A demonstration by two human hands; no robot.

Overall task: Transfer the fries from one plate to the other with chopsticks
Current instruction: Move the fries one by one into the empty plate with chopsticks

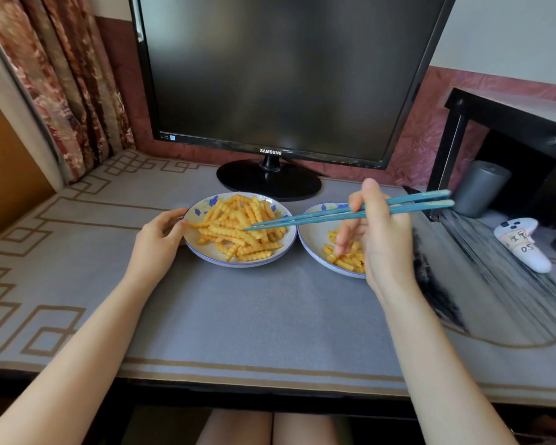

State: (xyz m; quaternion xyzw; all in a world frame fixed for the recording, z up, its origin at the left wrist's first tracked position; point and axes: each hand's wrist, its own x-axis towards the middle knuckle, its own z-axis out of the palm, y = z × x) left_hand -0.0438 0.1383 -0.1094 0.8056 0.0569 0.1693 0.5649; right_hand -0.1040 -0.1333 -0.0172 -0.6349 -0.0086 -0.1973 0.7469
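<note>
Dark Samsung monitor [283, 75] stands at the back of the table [238, 316], which is covered by a grey cloth with a tan key-pattern border. Black shelf unit [507, 123] at far right, grey cylinder [480, 187] under it, white controller [523, 242] in front.

Two white plates with blue trim sit side by side ahead of the monitor base, rims almost touching. Left plate [206, 248] carries the large heap of crinkle-cut fries [238, 229]. Right plate [312, 232] carries a smaller pile [344, 258], partly hidden by the right hand.

Left hand [159, 239]: loosely curled, thumb and fingertips against the left plate's near-left rim.

Right hand [379, 232]: raised over the right plate, gripping a pair of teal chopsticks [334, 215]. Tips lie close together, over the left heap's right side; cannot tell whether they pinch a fry.
</note>
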